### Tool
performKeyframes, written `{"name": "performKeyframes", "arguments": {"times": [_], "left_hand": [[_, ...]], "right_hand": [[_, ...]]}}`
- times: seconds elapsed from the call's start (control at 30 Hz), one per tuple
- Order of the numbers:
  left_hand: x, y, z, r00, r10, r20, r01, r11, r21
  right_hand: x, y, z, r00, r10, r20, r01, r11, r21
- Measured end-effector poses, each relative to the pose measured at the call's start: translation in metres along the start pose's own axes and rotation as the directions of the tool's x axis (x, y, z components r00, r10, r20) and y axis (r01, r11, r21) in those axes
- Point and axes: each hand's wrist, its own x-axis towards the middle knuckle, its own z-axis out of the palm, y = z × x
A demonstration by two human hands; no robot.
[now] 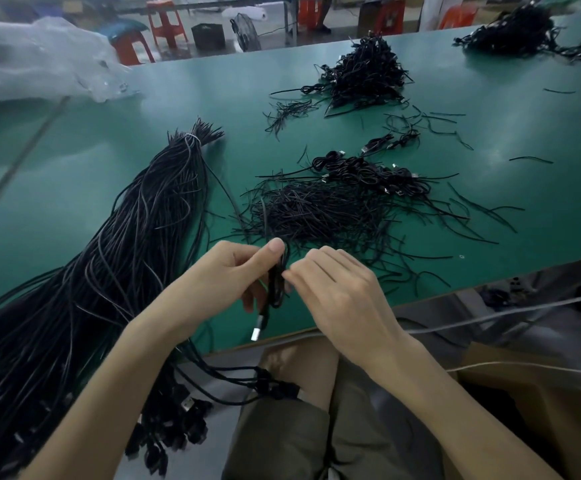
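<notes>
My left hand (225, 278) grips a folded black USB cable (276, 285) above the near edge of the green table (74, 188), thumb up along the coil. The cable's silver plug (257, 329) hangs below the hand. My right hand (337, 296) is just to the right, its fingertips pinching at the coil, possibly on a thin black tie that I cannot make out. A loose heap of black twist ties (317, 213) lies on the table right behind both hands.
A thick bundle of long black cables (116, 258) runs from the table's middle left down over the near edge. Bundled coiled cables (372, 173) lie beyond the ties, bigger piles (362, 76) farther back. A plastic bag (39, 60) sits far left; a cardboard box (542, 403) stands lower right.
</notes>
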Motion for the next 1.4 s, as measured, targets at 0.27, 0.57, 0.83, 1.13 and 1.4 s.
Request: {"name": "performKeyframes", "arguments": {"times": [0.27,0.57,0.83,1.13,1.4], "left_hand": [[-0.001,-0.016,-0.009,0.954,0.298,0.040,-0.290,0.948,-0.132],[0.010,-0.008,0.006,0.938,0.301,-0.171,-0.238,0.920,0.311],[0.014,-0.014,0.000,0.999,-0.011,0.042,0.012,0.999,-0.038],[0.010,-0.047,-0.017,0.900,-0.113,-0.420,0.396,0.612,0.685],[0.012,-0.047,-0.020,0.946,-0.234,-0.224,0.316,0.505,0.803]], "right_hand": [[-0.002,0.007,0.002,0.987,0.157,0.045,-0.162,0.976,0.145],[0.000,-0.002,0.005,0.998,0.061,0.013,-0.062,0.994,0.090],[0.000,0.002,0.003,0.999,-0.049,0.009,0.049,0.999,-0.004],[0.062,0.056,-0.010,0.687,0.718,0.107,-0.659,0.555,0.507],[0.069,0.072,0.004,0.524,0.764,0.377,-0.795,0.280,0.538]]}}
